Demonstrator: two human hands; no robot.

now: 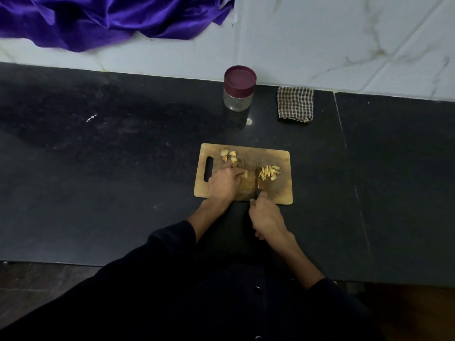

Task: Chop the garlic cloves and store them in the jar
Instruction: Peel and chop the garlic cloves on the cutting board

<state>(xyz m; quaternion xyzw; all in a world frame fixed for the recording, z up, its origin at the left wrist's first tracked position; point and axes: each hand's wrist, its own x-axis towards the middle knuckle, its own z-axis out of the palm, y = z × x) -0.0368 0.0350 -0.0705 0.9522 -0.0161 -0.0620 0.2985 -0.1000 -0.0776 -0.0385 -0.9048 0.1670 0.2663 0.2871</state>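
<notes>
A wooden chopping board (278,193) lies on the black counter. My left hand (225,182) holds a garlic clove (244,174) down on the board with curled fingers. My right hand (267,216) grips the black handle of a knife (257,179), whose blade stands upright just right of the clove. A pile of chopped garlic (269,172) sits right of the blade. Several whole cloves (229,155) lie at the board's far left. A clear jar (238,91) with a maroon lid on it stands farther back near the wall.
A folded checked cloth (295,104) lies right of the jar. Purple fabric (103,18) hangs over the white marble wall at the back left. The black counter (98,168) stretches wide to the left and right of the board.
</notes>
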